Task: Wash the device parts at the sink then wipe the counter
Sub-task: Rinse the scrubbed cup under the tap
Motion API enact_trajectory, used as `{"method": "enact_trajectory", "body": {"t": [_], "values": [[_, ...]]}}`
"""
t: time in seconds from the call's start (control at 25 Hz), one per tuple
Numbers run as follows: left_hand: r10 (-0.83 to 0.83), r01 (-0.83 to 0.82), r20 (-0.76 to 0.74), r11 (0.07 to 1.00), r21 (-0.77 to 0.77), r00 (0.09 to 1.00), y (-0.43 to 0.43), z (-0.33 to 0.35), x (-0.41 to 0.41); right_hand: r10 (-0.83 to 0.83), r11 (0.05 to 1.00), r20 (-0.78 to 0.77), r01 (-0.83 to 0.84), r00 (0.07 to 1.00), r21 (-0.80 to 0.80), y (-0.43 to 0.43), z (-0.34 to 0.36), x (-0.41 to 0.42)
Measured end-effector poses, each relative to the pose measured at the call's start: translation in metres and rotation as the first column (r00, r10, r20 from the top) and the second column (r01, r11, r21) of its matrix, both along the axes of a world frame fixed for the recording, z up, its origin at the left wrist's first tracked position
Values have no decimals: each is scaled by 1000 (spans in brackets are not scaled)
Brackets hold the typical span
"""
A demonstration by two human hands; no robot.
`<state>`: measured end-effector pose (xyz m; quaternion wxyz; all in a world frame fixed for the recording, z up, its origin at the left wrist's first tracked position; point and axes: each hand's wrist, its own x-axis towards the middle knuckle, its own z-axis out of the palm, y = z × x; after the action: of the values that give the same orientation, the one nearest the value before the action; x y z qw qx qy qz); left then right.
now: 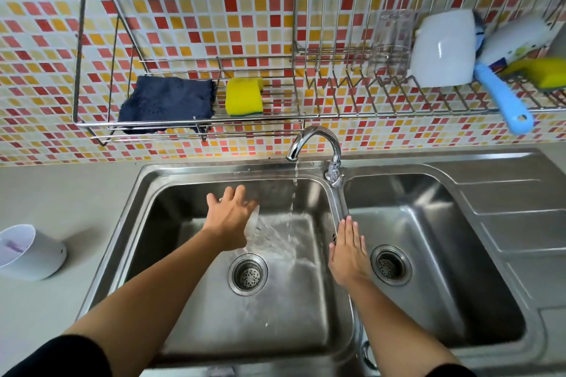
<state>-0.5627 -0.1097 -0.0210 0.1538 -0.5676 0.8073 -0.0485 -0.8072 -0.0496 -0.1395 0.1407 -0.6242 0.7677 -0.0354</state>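
Where the grey counter meets red-and-yellow mosaic tile, a white plastic device tub lies on its side, left of the steel double sink. Our left hand spreads over a clear piece in the left basin, and we cannot tell whether it grips. Our right hand hovers flat, fingers straight.

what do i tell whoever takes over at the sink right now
Left hand: fingers spread over the left basin, what looks like a clear part under it in the stream; grip hidden.
Right hand: flat, holds nothing, over the divider.
Tap is running.
White device sits on the counter, left of the sink.
Blue cloth and yellow sponge are on the wall rack.
Left: finish rinsing, shut the tap, wipe the counter.
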Motion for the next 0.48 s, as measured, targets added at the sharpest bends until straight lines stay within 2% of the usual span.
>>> {"method": "enact_trajectory", "body": {"t": [0.16,0.36,0.44,0.48], "values": [[-184,196,147,978,-66,972,0,10,-8,5,1000,5,-5,1000,20,-2,2,-1],[-446,476,250,876,-74,859,4,13,-18,18,996,10,-19,1000,83,-4,11,0],[-453,480,241,875,-62,858,8,16,-19,31,995,17,-33,999,90,-3,16,2],[-399,418,194,906,-70,896,10,16,-18,40,996,19,-42,999,84,0,18,2]]}}
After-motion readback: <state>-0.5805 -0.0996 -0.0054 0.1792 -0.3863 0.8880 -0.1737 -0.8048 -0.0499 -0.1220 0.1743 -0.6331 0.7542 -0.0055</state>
